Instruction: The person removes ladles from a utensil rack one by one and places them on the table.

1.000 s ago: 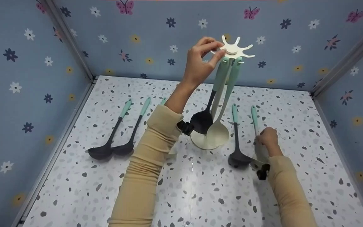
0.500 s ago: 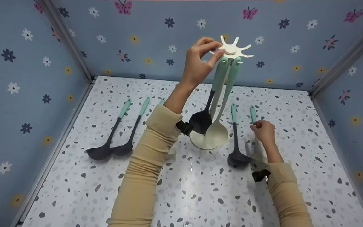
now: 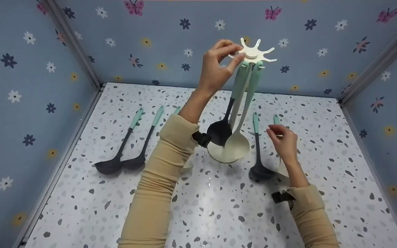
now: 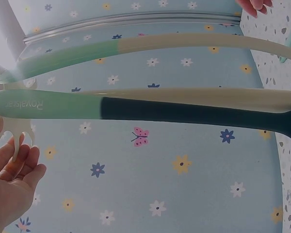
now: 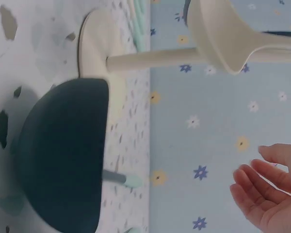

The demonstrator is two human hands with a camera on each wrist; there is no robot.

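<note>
My left hand [image 3: 215, 65] pinches the hooked top of a cream utensil rack [image 3: 253, 52], which stands upright on its round base. From its hooks hang a black ladle [image 3: 219, 133] and a cream ladle [image 3: 238, 146], both with mint handles. My right hand [image 3: 285, 143] is above a cream utensil with a mint handle [image 3: 276, 119] lying at the right, partly hidden by that hand. Its fingers are loosely curved and hold nothing, as the right wrist view shows. Beside it on the table lies another black ladle [image 3: 261, 172].
At the left lie two black ladles, an outer ladle [image 3: 109, 166] and an inner ladle [image 3: 134, 162]. Another mint handle [image 3: 177, 110] shows behind my left forearm. Patterned blue panels [image 3: 164, 41] wall the speckled table [image 3: 215, 206] at the back and sides.
My right hand has moved up and slightly left along the cream utensil at the right, over its handle. My left hand and the rack have stayed in place.
</note>
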